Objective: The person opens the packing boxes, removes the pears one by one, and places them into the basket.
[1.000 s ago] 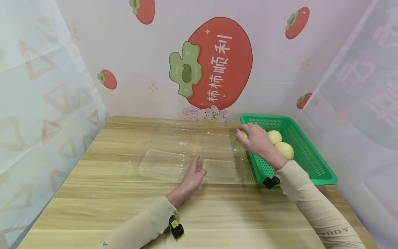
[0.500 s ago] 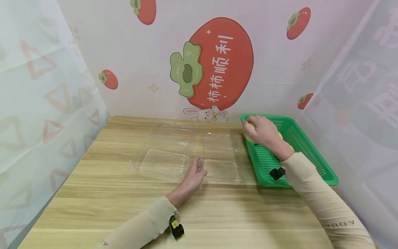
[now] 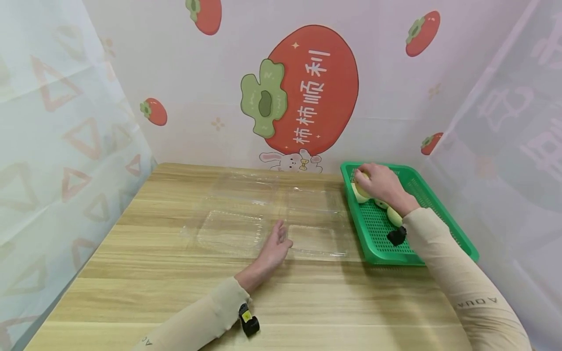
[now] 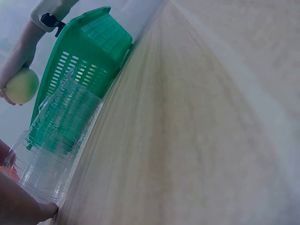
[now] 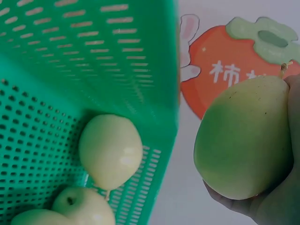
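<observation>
My right hand (image 3: pixel 384 185) grips a pale yellow-green pear (image 5: pixel 243 140) with a short stem, holding it above the back left part of the green basket (image 5: pixel 145 103). Inside the basket lie other pears (image 5: pixel 110 152), partly covered by the hand and forearm in the head view. My left hand (image 3: pixel 272 248) lies between two clear plastic clamshell boxes, fingers extended and thumb apart. Of these, the left box (image 3: pixel 230 231) and the right box (image 3: pixel 311 239) both have lids spread towards the back. The left wrist view shows the thumb (image 4: pixel 46 211) right at a clear box (image 4: pixel 44 173).
The basket (image 3: pixel 377 258) stands at the right on a wooden table (image 3: pixel 175 297). A printed curtain with persimmon pictures (image 3: pixel 311 87) rises behind the table's back edge, with more curtains on both sides.
My right hand has moved right with the pear, from the basket's left rim to over its inside. More pears show below it now. My left hand has stayed in place.
</observation>
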